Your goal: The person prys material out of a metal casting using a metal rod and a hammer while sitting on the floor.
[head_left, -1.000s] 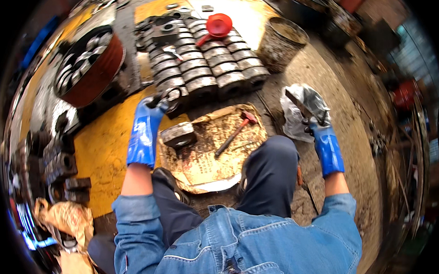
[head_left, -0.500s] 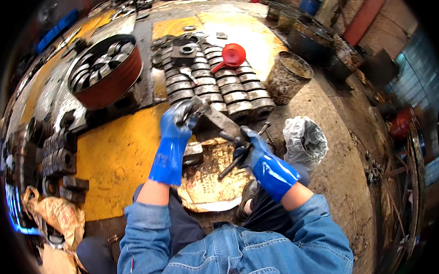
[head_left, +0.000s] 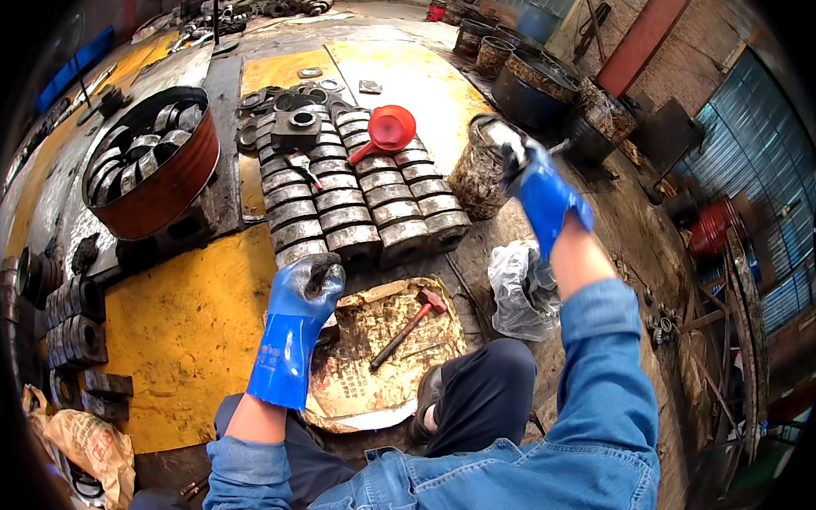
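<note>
My left hand (head_left: 303,290), in a blue rubber glove smeared with dark grease, is curled above the left edge of a stained cardboard sheet (head_left: 354,383). Whatever its fingers may hold is hidden. Reaching far right, my gloved right hand (head_left: 545,192) is at the rim of a grimy bucket (head_left: 475,182). Its fingers are closed and blurred, and a short greyish end shows beside them; I cannot make out the held thing. A hammer (head_left: 400,334) with a reddish head lies on the cardboard, between my two hands and apart from both.
Rows of rounded metal blocks (head_left: 346,226) stand ahead, with a red plastic dipper (head_left: 392,130) and a paintbrush (head_left: 304,167) on top. A cut-down drum (head_left: 167,187) full of metal rings is at left. A plastic-lined bin (head_left: 522,296) sits by my right knee.
My right hand has swung out to the bucket. The hammer now lies on the cardboard. The flat metal bar is no longer between my hands, and the view has shifted right.
</note>
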Demonstrator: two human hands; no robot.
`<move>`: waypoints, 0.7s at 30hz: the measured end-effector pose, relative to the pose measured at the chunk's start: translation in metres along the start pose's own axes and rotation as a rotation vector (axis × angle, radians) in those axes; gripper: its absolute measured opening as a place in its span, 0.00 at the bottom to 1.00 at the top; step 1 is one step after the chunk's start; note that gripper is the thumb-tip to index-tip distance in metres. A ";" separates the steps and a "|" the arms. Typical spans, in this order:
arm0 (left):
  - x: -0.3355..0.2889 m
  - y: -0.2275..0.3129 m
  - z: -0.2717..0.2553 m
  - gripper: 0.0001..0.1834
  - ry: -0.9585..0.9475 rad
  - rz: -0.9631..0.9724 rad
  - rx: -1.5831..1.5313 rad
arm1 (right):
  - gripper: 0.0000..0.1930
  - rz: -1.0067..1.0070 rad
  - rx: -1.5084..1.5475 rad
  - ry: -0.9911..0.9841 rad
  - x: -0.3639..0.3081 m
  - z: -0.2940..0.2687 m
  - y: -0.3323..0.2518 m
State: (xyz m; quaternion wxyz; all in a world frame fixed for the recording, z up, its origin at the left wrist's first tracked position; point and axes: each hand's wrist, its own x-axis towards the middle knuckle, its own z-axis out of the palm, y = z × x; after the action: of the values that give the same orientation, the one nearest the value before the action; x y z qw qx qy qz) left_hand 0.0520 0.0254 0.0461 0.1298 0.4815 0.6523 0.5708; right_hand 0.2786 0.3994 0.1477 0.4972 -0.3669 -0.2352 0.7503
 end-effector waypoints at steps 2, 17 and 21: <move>0.003 -0.003 0.010 0.15 -0.004 -0.061 -0.044 | 0.07 -0.176 -0.260 -0.042 0.038 -0.003 -0.053; 0.007 -0.040 -0.046 0.14 0.205 -0.301 -0.171 | 0.23 0.175 -0.092 -0.419 -0.074 -0.062 0.097; 0.000 -0.054 -0.072 0.17 0.215 -0.406 -0.098 | 0.26 0.322 -0.145 -0.749 -0.087 -0.091 0.162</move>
State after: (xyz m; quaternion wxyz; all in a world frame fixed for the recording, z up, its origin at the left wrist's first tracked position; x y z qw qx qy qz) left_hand -0.0260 -0.0130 0.0218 0.1946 0.2701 0.7173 0.6120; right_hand 0.2774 0.2547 0.0029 0.2266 -0.1346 -0.3917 0.8815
